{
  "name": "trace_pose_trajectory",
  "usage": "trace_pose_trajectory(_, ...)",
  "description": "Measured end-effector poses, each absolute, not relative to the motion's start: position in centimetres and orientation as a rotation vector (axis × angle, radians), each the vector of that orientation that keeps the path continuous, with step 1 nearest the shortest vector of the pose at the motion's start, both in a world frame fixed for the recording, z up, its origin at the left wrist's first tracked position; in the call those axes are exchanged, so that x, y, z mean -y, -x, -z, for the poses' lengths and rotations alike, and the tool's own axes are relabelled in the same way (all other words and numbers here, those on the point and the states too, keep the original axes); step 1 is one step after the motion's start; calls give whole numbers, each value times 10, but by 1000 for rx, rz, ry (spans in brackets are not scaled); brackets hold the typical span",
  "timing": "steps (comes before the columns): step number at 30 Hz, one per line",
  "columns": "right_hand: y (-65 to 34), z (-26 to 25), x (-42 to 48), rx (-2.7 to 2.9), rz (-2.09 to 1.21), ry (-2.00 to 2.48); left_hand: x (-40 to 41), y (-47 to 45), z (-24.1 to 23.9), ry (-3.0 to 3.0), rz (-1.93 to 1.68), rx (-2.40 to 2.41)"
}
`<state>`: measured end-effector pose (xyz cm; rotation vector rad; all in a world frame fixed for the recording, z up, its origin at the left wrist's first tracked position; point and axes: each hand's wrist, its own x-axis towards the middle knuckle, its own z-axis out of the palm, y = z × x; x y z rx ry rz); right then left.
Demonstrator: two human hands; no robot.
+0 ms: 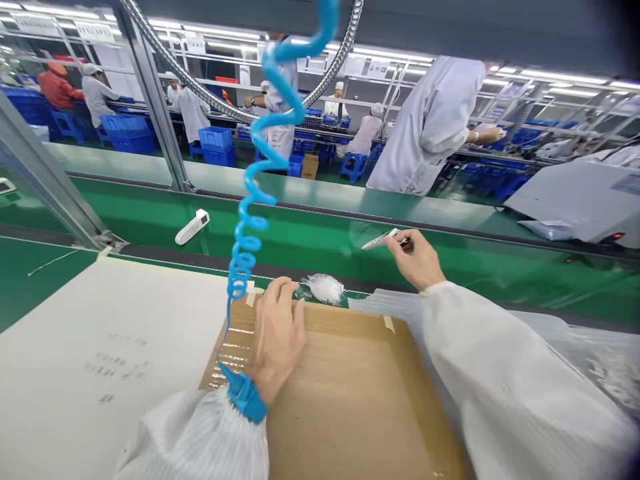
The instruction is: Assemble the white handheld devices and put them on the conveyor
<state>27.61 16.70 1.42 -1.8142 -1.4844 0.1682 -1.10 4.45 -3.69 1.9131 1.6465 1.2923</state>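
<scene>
My right hand [416, 259] is over the green conveyor belt, its thumb and fingers pinched on the near end of a slim white handheld device [376, 241]. The device lies tilted, low to the belt; I cannot tell if it touches. On the brown cardboard [350, 387] lies my left hand [278, 330], fingers stretched over its far edge and holding nothing. A blue wrist strap [246, 396] circles the left wrist. Just right of those fingertips sits a white bundle in clear plastic [325, 288].
Another white handheld device [193, 227] rests on the green belt [300, 230]. A coiled blue cord [255, 193] hangs in front of me. White board [125, 320] lies left, bagged small white parts [617, 373] right. A person in a white coat [425, 127] stands beyond.
</scene>
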Motion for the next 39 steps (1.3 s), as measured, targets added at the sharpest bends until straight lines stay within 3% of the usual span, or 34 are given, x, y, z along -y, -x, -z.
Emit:
trace_pose_trajectory(6, -243, -67, -49, 1586, -875, 1278, -29, 9, 8, -1755, -1324, -1186)
trace_pose_trajectory(10, -218, -57, -11, 1596, -992, 1236, -22, 3, 1, -1546, -916, -840)
trace_pose_trajectory(12, -213, -45, -8, 1643, -875, 1265, -21, 1, 4, -1499, -795, -807)
trace_pose_trajectory(22, -206, -19, -25, 2166, 384, 1269, -23, 0, 3, -1767, -907, -1257)
trace_pose_trajectory(29, -182, -5, -38, 2138, 223, 1202, -40, 14, 9, -1603, -1113, -1561)
trace_pose_trajectory(36, -165, -15, -64, 2120, 661, 1122, -34, 13, 3, -1643, -979, -1375)
trace_pose_trajectory(39, -167, -14, -54, 2141, 603, 1145, -35, 10, 2, -1455, -970, -1324)
